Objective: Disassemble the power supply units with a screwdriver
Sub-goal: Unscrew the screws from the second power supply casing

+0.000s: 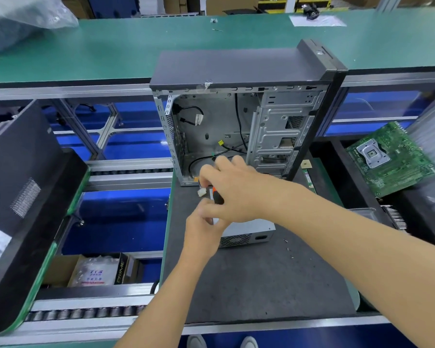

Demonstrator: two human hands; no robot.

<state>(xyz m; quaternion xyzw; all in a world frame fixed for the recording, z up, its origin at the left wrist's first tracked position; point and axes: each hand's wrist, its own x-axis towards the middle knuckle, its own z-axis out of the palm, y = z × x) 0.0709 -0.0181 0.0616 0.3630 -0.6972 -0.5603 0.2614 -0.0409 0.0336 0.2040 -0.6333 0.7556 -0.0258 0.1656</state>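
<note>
- An orange-and-black screwdriver (217, 195) is gripped by the curled fingers of the right hand (236, 190).
- The left hand (204, 222) is curled just below; what it holds cannot be told.
- The PSU (246, 233) is partly hidden beneath both hands, on the grey mat (261, 280).
- An open case (236, 126) stands behind; bare mat lies nearer its front edge.
</note>
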